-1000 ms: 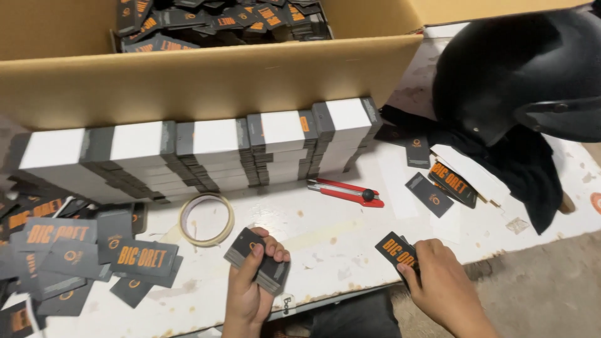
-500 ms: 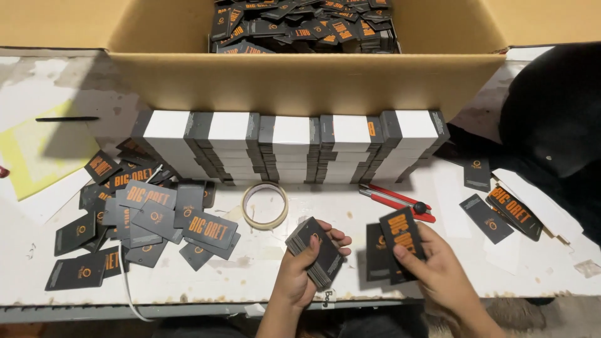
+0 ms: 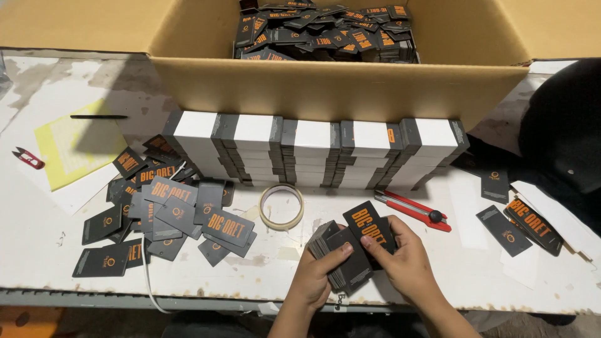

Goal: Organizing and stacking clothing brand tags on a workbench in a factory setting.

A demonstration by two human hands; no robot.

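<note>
My left hand [image 3: 316, 276] grips a thick stack of dark grey tags [image 3: 343, 261] near the table's front edge. My right hand [image 3: 405, 260] holds one dark tag with orange lettering [image 3: 372, 226] flat against the top of that stack, fingers on its edges. A loose heap of the same tags [image 3: 169, 209] lies spread to the left of my hands. Behind them stands a row of bundled tag stacks wrapped in white paper [image 3: 313, 150].
An open cardboard box [image 3: 338, 87] full of tags stands at the back. A roll of tape [image 3: 282, 206] and a red cutter [image 3: 414, 210] lie ahead of my hands. Red thread snips [image 3: 27, 158] and a yellow sheet [image 3: 74, 149] sit left; black cloth [image 3: 560, 144] right.
My right hand has moved left with its tag and met the stack in my left hand. The camera view has shifted right and downward.
</note>
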